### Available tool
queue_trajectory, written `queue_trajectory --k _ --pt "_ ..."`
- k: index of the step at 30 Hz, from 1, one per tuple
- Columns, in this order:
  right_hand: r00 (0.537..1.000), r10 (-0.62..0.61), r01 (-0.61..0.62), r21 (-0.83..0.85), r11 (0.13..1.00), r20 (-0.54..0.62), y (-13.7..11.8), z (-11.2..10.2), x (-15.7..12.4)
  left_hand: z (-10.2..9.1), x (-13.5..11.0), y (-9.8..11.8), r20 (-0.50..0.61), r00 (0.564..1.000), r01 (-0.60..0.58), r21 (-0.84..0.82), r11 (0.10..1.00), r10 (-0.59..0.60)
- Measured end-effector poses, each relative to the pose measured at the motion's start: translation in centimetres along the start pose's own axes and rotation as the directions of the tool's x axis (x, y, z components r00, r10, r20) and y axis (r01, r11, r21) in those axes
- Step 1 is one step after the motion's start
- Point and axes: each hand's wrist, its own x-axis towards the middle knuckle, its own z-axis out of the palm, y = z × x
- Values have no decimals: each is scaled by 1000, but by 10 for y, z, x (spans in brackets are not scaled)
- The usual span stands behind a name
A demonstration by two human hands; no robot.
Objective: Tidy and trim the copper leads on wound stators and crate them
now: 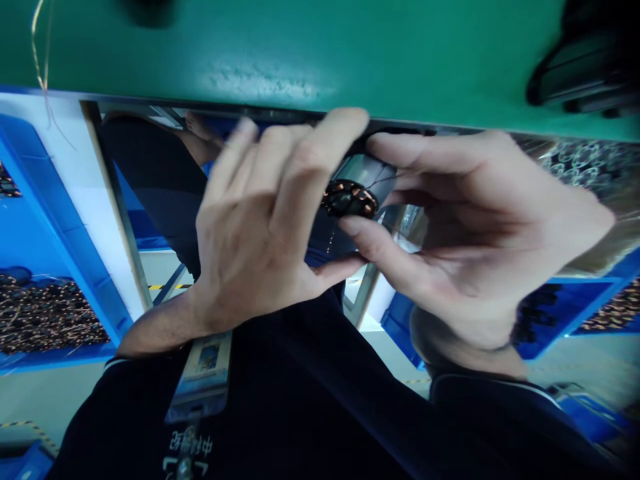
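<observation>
Both my hands meet in front of my chest around a small motor stator (357,188), a grey metal cylinder with copper windings showing at its end. My left hand (260,227) curls its fingers over the part from the left, thumb underneath. My right hand (465,240) pinches it from the right, index finger across its top and thumb against the winding end. The part is held just below the edge of the green table (320,53).
Blue bins (45,313) filled with several copper-wound parts stand at the left, and another blue bin (565,313) at the right. A black object (585,67) lies on the table's right. A badge (203,377) hangs on my dark clothing. A loose copper wire (43,60) dangles top left.
</observation>
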Motion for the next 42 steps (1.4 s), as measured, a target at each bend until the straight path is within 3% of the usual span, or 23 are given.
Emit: queue_trajectory --k 3,5,8,15,18,21,24,31,34,37,42 --pt "982 -188 174 -277 945 -23 -1 -2 2 -6 2 2 194 977 134 -237 962 -89" --pt "982 -189 186 -266 946 14 -4 -2 4 -9 4 -2 340 929 283 -395 874 -147" --pt "992 -111 116 -114 987 53 -9 -3 8 -10 8 -7 511 837 465 -479 744 -195" --pt "995 -61 53 94 994 84 -1 -5 10 -10 9 -7 503 817 508 -392 767 -284" --pt "995 -22 16 69 998 94 1 -9 10 -12 7 -16 592 779 506 -401 764 -206" --pt "984 -19 8 59 998 179 1 -15 13 -13 6 -27 744 668 542 -476 693 -11" --pt "951 -52 4 155 988 306 2 -19 19 -12 7 -33 814 567 610 -518 600 127" --pt "923 -23 -58 197 979 385 -2 -23 37 -13 8 -32 877 420 831 -475 290 235" --pt "885 -13 -112 241 964 465 -1 -25 45 -17 3 -27 885 425 883 -451 129 189" --pt "891 -41 -122 328 937 451 4 -23 49 -19 -2 -18 883 447 894 -448 -27 144" --pt "928 -18 -172 472 865 372 17 -13 48 -11 -7 -9 836 547 825 -532 -192 33"
